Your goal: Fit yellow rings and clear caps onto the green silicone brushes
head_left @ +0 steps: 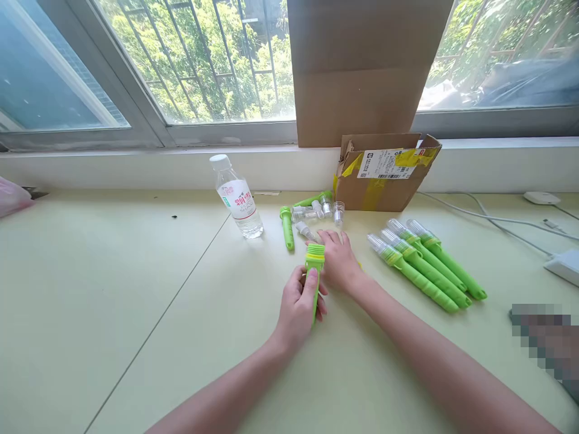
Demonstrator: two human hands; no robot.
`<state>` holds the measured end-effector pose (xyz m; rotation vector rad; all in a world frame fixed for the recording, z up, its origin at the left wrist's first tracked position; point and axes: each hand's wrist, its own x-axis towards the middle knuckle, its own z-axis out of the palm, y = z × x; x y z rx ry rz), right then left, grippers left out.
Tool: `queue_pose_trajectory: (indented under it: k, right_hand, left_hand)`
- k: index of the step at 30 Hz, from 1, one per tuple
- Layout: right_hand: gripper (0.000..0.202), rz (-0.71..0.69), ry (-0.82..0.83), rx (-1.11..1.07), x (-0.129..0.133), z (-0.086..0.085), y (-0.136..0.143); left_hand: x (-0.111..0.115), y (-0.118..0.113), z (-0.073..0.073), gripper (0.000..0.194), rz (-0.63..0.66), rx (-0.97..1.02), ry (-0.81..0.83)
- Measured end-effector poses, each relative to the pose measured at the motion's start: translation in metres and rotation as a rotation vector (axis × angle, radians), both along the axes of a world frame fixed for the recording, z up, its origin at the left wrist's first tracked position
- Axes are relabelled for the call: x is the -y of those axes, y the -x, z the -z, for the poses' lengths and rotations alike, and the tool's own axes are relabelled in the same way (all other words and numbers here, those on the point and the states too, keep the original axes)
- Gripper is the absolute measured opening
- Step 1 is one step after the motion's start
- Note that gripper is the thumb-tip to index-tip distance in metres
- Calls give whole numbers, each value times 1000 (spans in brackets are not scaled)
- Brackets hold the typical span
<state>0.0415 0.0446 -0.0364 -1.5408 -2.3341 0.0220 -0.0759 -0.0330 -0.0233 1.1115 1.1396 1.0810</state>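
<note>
Tube (316, 263), green with a threaded neck and a yellow ring, is held neck-up and slightly tilted in the left hand (295, 303), above the near part of the table (190, 337). The left thumb presses on the front of the body and the fingers wrap behind it, a closed grip below the ring.

The right hand (340, 259) is palm-down just behind the tube, its fingers extended toward the loose parts. Whether those fingers pinch anything cannot be told. A white-topped clear piece (306, 231) lies near the fingertips; a clear cap (338, 213) stands farther back, and a short green tube (287, 229) lies to the left. Four capped tubes (429, 271) lie side by side to the right.

Recommended handling:
1. Keep the left grip below the ring, so that the threads remain unobstructed.
2. Hold the body firmly without squeezing; the wall may flex.
3. Pick one small part at a time with the right fingertips. Light, rounded parts are likely to roll if brushed.
4. Keep the right forearm away from the capped tubes.
</note>
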Motion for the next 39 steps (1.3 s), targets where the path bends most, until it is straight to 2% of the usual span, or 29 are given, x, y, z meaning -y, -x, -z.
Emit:
queue_pose_trajectory:
  k: [3, 8, 16, 19, 23, 29, 35, 39]
  right_hand:
    - [42, -24, 21, -9, -6, 1, 4]
    - [29, -49, -3, -65, -6, -1, 2]
    - [29, -25, -95, -182, 2, 0, -17]
    - [25, 2, -139, -331, 2, -2, -26]
    - [23, 78, -205, -663, 2, -13, -33]
    - [20, 195, -179, -908, 9, -38, -38]
    - [23, 189, -215, -996, 16, -53, -38]
    - [24, 145, -147, -954, 19, -59, -38]
  left_hand:
    - [0, 0, 0, 31, -2, -6, 4]
    - [1, 0, 0, 31, 5, -7, 4]
    - [0, -1, -2, 30, -2, -16, 15]
    - [0, -1, -3, 31, -5, -12, 25]
    - [-1, -1, -3, 32, 14, -10, 28]
    - [1, 0, -2, 28, 70, -46, 4]
    - [3, 0, -3, 26, 109, -77, -26]
    - [3, 1, -3, 25, 119, -68, -24]
